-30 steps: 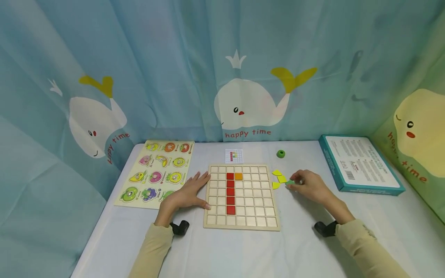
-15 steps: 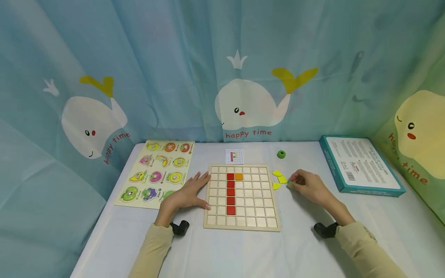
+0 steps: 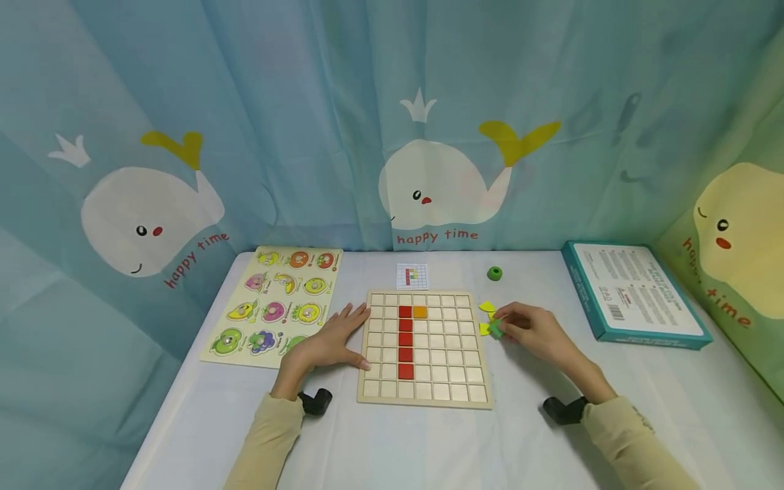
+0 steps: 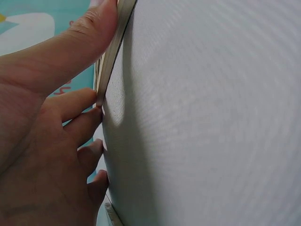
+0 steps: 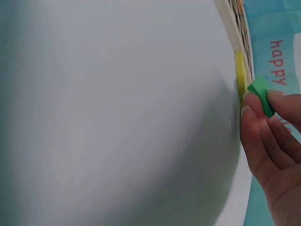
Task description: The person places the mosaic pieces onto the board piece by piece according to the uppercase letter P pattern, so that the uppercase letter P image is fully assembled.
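Note:
A wooden grid board lies mid-table with a column of red square tiles and one orange tile in its cells. My left hand rests at the board's left edge, fingers spread and thumb at the rim. Off the board's right side, my right hand pinches a small green tile between thumb and fingers. Beneath and beside that tile lie several yellow pieces, among them one rounded yellow tile, partly hidden by the fingers.
Behind the board lies a small printed pattern card. A green ring-shaped piece sits at the back. At left is a fruit puzzle board, partly under the left hand; at right, a teal-edged box. A printed curtain borders the table.
My right hand has brought the green tile a little left, from beside the yellow pieces to over them. My left hand holds its place at the board.

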Motion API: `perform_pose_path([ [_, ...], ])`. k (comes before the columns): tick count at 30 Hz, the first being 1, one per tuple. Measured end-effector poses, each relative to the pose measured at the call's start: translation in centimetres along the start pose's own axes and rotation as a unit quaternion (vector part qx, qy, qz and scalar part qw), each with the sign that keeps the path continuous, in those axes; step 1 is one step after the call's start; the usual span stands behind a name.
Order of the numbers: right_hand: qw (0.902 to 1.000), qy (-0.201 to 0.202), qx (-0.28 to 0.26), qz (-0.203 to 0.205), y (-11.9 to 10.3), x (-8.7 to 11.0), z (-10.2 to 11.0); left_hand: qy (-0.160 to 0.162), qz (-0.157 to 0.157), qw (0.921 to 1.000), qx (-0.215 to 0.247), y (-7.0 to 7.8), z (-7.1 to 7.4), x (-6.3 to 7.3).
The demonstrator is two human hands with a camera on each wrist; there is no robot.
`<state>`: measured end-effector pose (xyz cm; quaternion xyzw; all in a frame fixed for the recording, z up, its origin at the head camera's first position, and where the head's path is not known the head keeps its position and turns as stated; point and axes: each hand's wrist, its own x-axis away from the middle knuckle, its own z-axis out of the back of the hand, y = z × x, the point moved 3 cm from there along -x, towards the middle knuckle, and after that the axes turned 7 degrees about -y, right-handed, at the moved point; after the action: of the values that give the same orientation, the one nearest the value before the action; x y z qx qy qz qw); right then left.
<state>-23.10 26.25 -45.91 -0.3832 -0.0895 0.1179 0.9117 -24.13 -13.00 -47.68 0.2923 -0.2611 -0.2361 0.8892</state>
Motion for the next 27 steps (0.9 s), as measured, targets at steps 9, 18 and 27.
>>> perform_pose_path([
  [9,0.9973,-0.034,-0.058,0.029,-1.6,-0.5,-0.9,-0.002,-0.011,0.9999,0.001,0.0,0.1,0.0],
  [18,0.9902,-0.085,-0.101,0.046,-2.5,-1.3,-2.8,0.000,-0.009,0.9999,0.004,0.1,0.0,0.1],
  [27,0.9902,-0.094,-0.091,0.048,-4.0,-2.3,-4.2,-0.001,-0.004,1.0000,0.001,0.0,0.0,0.0],
])
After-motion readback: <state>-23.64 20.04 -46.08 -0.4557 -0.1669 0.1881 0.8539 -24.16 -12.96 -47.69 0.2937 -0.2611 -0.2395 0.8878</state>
